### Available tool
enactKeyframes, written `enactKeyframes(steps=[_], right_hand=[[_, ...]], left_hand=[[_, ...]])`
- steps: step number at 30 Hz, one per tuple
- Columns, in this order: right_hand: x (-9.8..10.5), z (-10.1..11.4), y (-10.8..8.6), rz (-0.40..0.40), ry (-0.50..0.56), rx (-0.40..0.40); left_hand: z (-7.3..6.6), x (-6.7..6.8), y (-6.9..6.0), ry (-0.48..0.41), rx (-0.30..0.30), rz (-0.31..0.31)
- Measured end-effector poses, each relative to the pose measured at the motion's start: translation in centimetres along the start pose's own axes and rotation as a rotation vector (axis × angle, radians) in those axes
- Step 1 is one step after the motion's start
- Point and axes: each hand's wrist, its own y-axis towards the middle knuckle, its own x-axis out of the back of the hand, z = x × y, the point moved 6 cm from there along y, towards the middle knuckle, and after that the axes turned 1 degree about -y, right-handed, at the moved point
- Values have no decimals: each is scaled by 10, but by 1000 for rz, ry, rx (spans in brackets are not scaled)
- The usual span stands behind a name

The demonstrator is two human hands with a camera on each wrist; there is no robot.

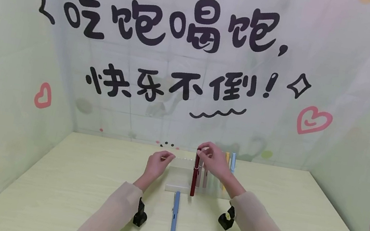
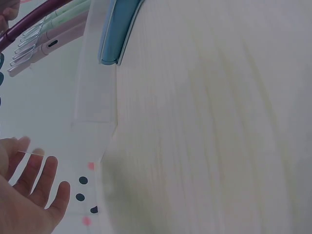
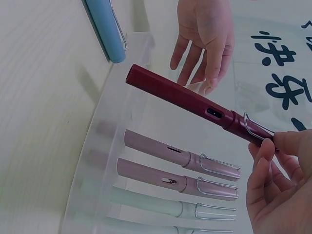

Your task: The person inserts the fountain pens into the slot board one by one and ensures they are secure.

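A clear pen stand (image 1: 176,189) stands near the back of the table. My left hand (image 1: 158,164) pinches its upper left edge between thumb and index finger, the other fingers spread. With thumb and fingertips, my right hand (image 1: 214,161) grips a dark red fountain pen (image 3: 180,95) by its clip end. In the head view the pen hangs upright in front of the stand, left of the racked pens. Two mauve pens (image 3: 156,151) and mint green pens (image 3: 146,202) lie side by side in the stand. A blue pen (image 1: 174,218) lies on the table before it.
At the stand's right end are a yellow pen (image 1: 227,159) and a light blue pen (image 1: 233,162). A printed backdrop (image 1: 168,129) rises behind the table (image 1: 59,184). Black wrist cameras (image 1: 140,216) sit below both cuffs.
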Motion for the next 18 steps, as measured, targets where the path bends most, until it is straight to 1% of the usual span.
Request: enactKeyframes(steps=[11, 18], right_hand=[[9, 5, 3, -115, 22, 53], [11, 3, 6, -190, -31, 94]], left_hand=[[4, -1, 1, 18, 4, -15], [3, -1, 2, 5, 9, -14]])
